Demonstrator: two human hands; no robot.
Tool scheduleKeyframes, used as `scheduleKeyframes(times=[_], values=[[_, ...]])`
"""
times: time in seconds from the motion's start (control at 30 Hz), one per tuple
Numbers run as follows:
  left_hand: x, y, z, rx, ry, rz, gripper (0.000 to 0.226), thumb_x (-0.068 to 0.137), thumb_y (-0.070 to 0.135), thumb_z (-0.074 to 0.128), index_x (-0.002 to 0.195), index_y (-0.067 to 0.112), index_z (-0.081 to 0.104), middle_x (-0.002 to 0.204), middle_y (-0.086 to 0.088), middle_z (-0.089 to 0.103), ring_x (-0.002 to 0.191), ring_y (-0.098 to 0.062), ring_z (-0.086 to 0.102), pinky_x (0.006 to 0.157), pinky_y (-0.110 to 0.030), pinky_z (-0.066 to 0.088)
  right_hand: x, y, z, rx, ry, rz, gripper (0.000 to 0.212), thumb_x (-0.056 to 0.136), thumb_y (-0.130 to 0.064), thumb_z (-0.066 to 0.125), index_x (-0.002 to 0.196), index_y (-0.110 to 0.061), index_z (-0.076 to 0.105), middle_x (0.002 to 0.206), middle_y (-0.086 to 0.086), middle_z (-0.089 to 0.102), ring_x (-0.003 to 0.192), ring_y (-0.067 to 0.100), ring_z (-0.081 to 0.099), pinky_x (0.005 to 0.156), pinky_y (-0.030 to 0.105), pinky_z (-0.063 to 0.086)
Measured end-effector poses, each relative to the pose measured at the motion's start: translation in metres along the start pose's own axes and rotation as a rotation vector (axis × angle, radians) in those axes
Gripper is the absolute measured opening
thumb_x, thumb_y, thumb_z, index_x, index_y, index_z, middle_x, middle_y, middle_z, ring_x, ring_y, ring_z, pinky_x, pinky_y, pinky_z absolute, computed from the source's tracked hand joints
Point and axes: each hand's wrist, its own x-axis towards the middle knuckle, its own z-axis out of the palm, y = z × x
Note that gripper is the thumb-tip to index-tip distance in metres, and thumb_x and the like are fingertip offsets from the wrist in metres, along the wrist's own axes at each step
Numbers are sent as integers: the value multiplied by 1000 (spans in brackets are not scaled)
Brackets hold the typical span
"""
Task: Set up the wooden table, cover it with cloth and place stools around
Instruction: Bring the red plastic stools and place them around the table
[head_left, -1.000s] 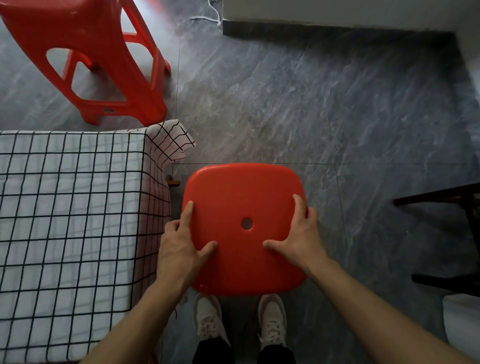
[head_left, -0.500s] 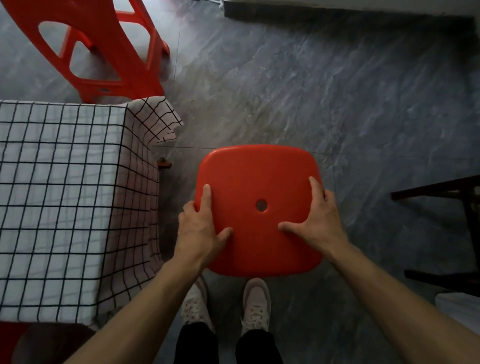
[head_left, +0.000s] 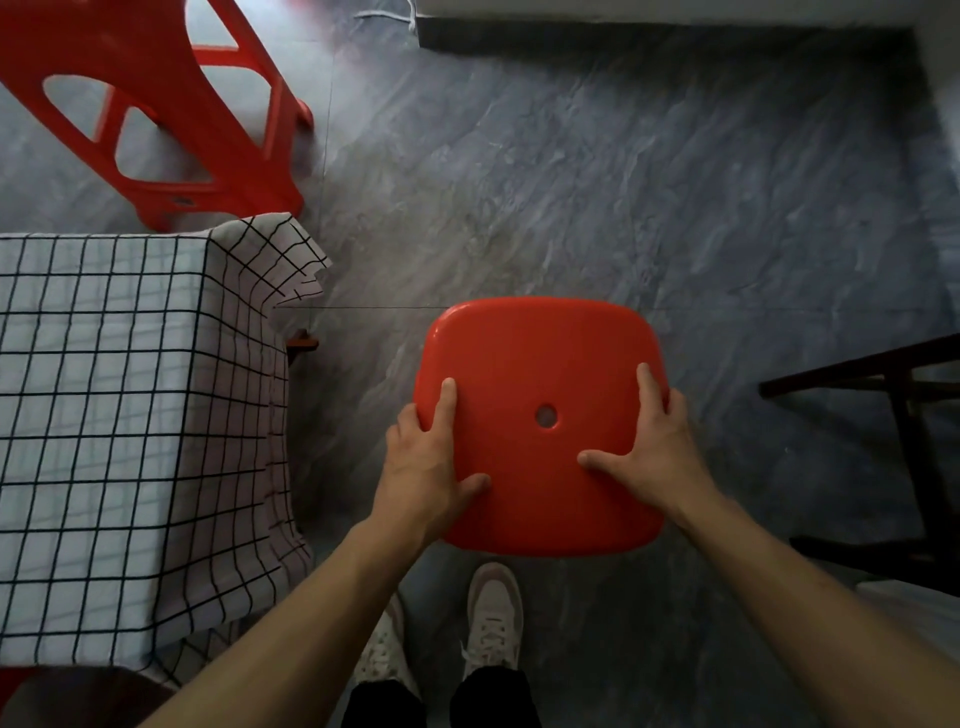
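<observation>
A red plastic stool (head_left: 540, 358), seen from above with a small hole in its square seat, is right of the table. My left hand (head_left: 423, 467) grips the seat's left edge and my right hand (head_left: 657, 452) grips its right edge, thumbs and forefingers lying on top. The table (head_left: 104, 415) at the left is covered with a white cloth with a black grid, which hangs down its right side. A bit of wooden leg (head_left: 302, 341) pokes out under the cloth. A second red stool (head_left: 156, 104) stands beyond the table's far corner.
Grey stone-look floor tiles (head_left: 571, 182) spread ahead. A dark wooden frame (head_left: 883, 374) stands at the right edge, with a white object (head_left: 924, 613) below it. My shoes (head_left: 493, 613) are under the held stool. A wall base (head_left: 623, 26) and a white cable (head_left: 395, 15) run along the top.
The held stool has moved to the right, away from the table's cloth-covered side, leaving a gap of floor between them. Both hands keep the same hold on the seat.
</observation>
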Motion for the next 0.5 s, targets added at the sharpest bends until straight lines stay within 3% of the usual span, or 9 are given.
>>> scheduleKeyframes(times=[0.5], values=[[-22,-13,13,-14,10,25,115,77,45,76,152,37,-12,150,-13,15,134,-31,26,111,-44,33,-11,7,3,-74,-31,-3,133,61,-46,89,155,-33,-5,153,11,15,139,33,32,114,49,34]])
